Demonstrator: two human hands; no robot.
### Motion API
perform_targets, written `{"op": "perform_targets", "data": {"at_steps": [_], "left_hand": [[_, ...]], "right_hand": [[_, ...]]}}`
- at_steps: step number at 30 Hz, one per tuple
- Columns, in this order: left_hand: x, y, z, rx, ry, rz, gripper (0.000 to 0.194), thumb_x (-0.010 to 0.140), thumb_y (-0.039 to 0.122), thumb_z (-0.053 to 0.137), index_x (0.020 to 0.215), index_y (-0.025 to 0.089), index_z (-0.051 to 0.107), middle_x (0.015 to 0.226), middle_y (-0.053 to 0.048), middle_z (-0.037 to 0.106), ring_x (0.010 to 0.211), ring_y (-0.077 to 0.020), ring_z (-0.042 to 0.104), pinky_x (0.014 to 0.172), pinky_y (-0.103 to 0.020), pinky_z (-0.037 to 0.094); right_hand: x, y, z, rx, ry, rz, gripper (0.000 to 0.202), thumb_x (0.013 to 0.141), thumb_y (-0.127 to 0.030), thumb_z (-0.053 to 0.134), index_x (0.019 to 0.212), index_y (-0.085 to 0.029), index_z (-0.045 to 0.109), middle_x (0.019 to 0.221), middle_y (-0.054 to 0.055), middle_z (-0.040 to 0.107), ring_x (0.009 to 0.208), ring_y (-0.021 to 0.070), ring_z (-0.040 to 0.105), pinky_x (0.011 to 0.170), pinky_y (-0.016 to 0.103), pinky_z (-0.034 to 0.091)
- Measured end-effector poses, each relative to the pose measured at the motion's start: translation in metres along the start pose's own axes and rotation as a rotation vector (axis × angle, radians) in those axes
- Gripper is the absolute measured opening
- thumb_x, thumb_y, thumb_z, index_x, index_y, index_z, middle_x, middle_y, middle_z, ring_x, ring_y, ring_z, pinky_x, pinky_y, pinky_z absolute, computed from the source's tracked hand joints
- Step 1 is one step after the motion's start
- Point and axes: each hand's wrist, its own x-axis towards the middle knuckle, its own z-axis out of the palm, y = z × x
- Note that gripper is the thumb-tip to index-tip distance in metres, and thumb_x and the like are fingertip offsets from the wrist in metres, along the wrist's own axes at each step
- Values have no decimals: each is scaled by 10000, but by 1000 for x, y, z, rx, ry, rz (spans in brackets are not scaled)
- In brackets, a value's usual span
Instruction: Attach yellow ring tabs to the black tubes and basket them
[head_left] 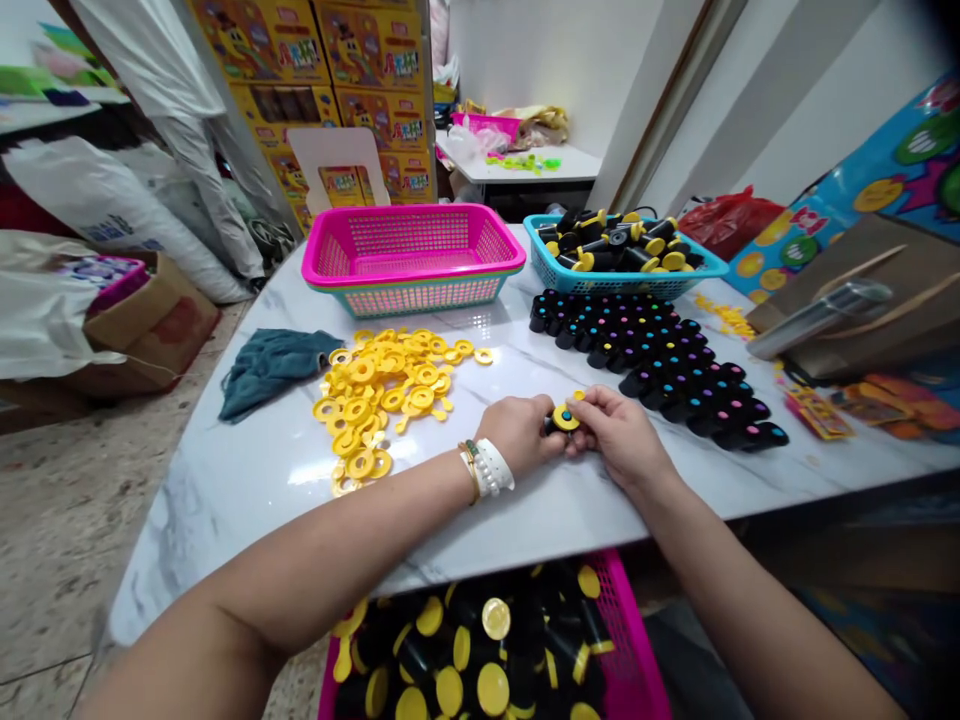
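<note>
Over the front of the marble-patterned table my two hands meet at one small piece. My left hand [521,432] is closed around a black plastic cylinder with a yellow ring [566,418] on its end and a blue dot in the ring's middle. The fingers of my right hand [611,425] pinch the yellow ring at its tab. To the left lies a loose pile of yellow tabbed rings [390,390]. Rows of black cylinders with coloured dots [652,360] stand to the right of my hands.
Behind the ring pile stand stacked pink and blue baskets [412,265]. A blue basket [626,285] holds black-and-yellow pieces. Below the table edge, a pink basket [630,620] is full of similar pieces. A dark green cloth [277,368] lies left; a paper bag [862,290] stands right.
</note>
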Motion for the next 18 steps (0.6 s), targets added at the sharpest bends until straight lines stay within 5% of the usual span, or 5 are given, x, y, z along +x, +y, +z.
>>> {"op": "perform_targets", "data": {"at_steps": [6, 18], "left_hand": [[0, 1, 1, 39, -14, -5, 245, 774, 408, 581, 907, 209, 633, 753, -24, 690, 648, -188, 629, 542, -261, 401], [-1, 1, 0, 59, -36, -13, 263, 779, 423, 572, 920, 210, 635, 786, -35, 695, 695, -204, 644, 590, -277, 455]], "right_hand": [[-2, 6, -2, 54, 51, -94, 302, 741, -333, 764, 673, -198, 502, 438, -82, 518, 292, 58, 419, 305, 174, 353], [-1, 11, -2, -75, 88, -148, 294, 746, -364, 763, 698, -198, 525, 424, -81, 514, 302, 70, 436, 311, 177, 348]]}}
